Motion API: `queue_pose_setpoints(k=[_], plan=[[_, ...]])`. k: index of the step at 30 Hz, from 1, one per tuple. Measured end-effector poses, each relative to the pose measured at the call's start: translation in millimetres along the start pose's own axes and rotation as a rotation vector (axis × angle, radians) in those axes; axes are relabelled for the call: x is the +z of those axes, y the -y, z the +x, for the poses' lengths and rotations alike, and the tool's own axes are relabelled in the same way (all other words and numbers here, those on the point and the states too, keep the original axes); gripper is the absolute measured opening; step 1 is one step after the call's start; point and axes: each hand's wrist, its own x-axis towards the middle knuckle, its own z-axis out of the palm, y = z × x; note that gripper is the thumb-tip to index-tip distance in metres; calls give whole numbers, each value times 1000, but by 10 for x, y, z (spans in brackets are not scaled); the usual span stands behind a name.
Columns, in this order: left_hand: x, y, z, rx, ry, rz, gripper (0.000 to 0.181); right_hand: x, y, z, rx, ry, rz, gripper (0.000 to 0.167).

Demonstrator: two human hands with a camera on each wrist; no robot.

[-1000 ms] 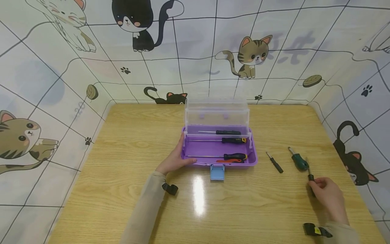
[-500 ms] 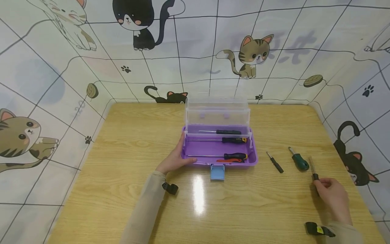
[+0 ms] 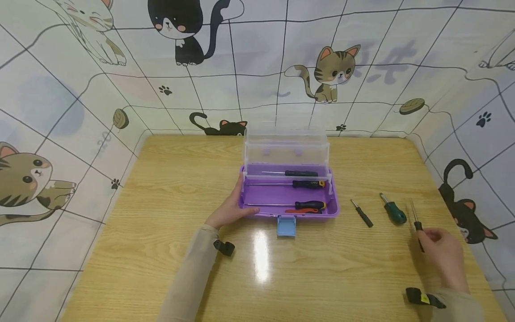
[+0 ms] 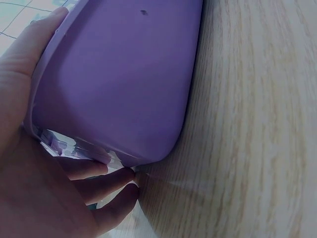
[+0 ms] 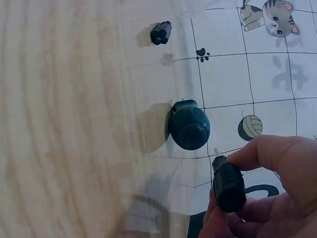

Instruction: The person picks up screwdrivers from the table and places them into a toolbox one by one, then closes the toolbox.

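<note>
At the left end of an open purple toolbox (image 3: 268, 194), my left hand (image 3: 228, 211) holds on. In the left wrist view its thumb lies along the rim and its fingers wrap the corner of the purple wall (image 4: 119, 74). My right hand (image 3: 444, 257), at the right of the table, pinches a slim screwdriver by its black handle (image 5: 229, 186). The shaft points away from me, and the tool appears lifted off the table. A stubby green-handled screwdriver (image 3: 395, 213) and a small black screwdriver (image 3: 364, 216) lie between that hand and the toolbox.
Several tools lie in the toolbox: black-handled screwdrivers (image 3: 307, 184) and an orange-red-handled one (image 3: 303, 211) at the front. Its clear lid (image 3: 286, 152) stands raised at the back, and a blue latch (image 3: 286, 226) hangs in front. Cat-print walls border the wooden table (image 3: 181, 170).
My right hand has moved slightly right with the screwdriver, which has come away from beside the green-handled one and risen a little. My left hand stays on the toolbox.
</note>
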Motion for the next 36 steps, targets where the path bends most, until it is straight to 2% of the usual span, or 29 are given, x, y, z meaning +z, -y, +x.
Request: queue_pose_setpoints(k=[11,16,24,32,36], plan=[[-8,6,18,-2,3,0,120,60,88,-16,-195,-95,54,43],[0,-16,10,4,-3,-8,121,84,126,-27,-220,-123,80,39],[-48,-345,-87,1,30,-24,116,131,191,-44,-234,-160,131,36],[-55,-397,-110,7,30,-40,115,157,279,-14,-345,-198,141,28],[-60,-405,-112,-4,34,-37,115,197,334,4,-381,-191,128,27]])
